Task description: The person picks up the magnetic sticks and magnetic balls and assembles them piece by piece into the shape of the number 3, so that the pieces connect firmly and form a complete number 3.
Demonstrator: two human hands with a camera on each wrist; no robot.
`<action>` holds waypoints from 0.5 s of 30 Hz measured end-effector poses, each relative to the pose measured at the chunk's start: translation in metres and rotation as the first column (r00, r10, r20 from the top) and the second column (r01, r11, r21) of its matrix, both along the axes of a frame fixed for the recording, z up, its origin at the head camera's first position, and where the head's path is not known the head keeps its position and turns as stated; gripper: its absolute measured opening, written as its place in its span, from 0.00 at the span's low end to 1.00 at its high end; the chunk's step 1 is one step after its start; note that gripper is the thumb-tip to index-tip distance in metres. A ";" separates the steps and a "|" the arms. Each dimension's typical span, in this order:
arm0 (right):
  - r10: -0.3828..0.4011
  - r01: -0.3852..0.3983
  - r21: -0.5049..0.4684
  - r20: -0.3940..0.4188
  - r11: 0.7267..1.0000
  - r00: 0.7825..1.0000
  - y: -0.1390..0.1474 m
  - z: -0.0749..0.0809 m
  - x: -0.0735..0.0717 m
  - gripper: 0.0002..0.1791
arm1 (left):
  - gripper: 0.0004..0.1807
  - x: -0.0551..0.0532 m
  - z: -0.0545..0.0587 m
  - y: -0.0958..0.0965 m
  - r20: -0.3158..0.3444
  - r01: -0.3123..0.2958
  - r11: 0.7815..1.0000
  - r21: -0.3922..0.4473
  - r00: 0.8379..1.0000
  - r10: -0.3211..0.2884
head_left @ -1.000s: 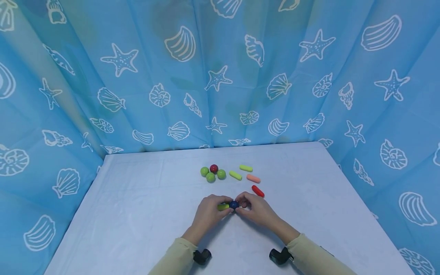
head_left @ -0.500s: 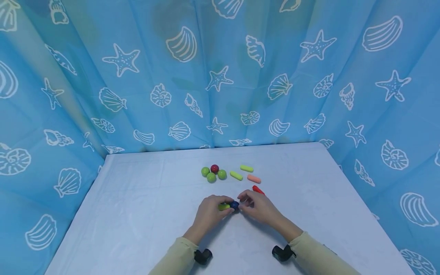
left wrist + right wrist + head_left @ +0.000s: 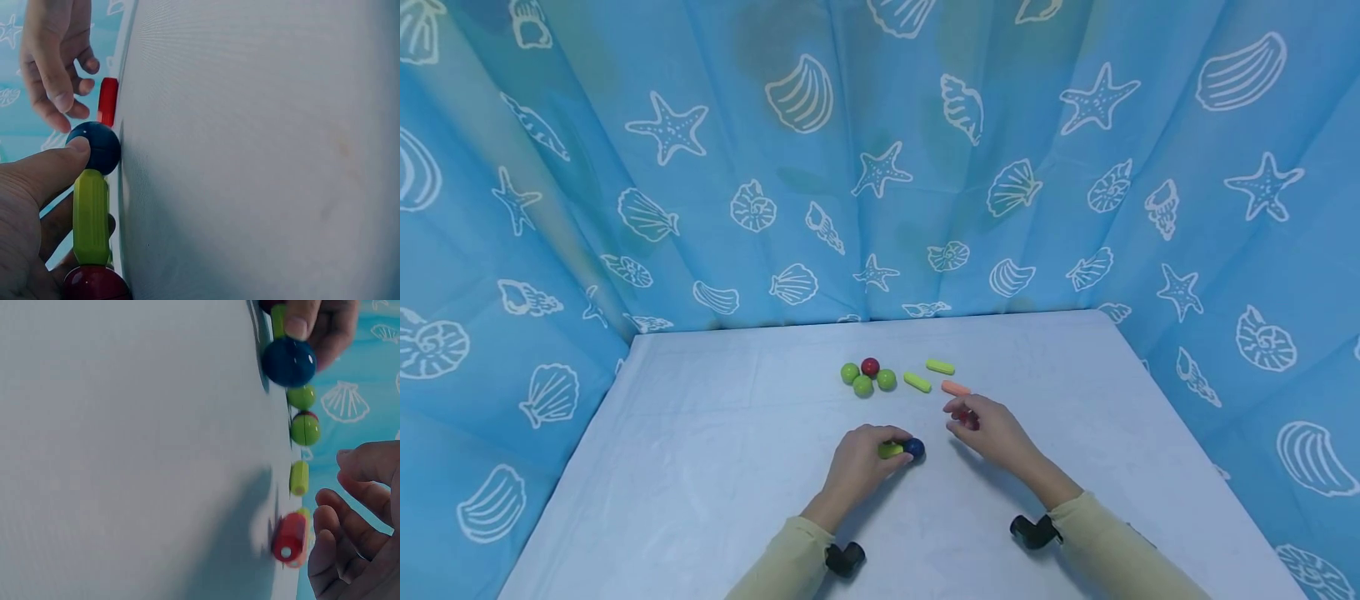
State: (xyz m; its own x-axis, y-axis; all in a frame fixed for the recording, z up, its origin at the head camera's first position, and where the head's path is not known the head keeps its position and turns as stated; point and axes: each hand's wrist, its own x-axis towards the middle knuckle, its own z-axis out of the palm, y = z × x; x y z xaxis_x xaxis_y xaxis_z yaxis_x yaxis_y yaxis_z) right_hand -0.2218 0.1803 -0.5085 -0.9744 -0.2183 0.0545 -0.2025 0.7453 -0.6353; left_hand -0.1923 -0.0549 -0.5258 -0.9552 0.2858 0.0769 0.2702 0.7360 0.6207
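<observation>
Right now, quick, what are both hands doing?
Left hand: closed, holding the blue ball on a green stick.
Right hand: open, empty, near the red stick.

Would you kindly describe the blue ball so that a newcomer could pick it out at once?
Look at the white table and find the person's left hand near its middle. Under that hand's thumb, at the end of a yellow-green stick, sits the blue ball. No other ball is blue: there are only green balls and dark red balls besides.

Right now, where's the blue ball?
In the head view, the blue ball sits below center, at the right end of the lime rod in the left hand.
</observation>
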 end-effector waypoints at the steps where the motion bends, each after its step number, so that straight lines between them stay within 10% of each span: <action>1: -0.009 0.009 0.001 0.000 1.000 1.000 0.002 0.000 -0.001 0.13 | 0.16 0.000 0.000 0.000 0.001 -0.001 1.000 0.002 1.000 0.001; 15: -0.067 0.067 0.025 0.027 0.997 0.997 0.021 -0.004 -0.012 0.16 | 0.15 0.001 0.001 0.001 0.026 -0.020 1.000 0.012 0.999 0.019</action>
State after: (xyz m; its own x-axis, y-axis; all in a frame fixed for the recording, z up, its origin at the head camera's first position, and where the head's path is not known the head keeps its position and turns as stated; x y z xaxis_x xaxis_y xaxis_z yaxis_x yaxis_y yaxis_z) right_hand -0.2339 0.2016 -0.5121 -0.9879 -0.1536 0.0232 -0.1345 0.7715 -0.6218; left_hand -0.1914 -0.0537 -0.5250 -0.9623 0.2662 0.0561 0.2399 0.7330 0.6365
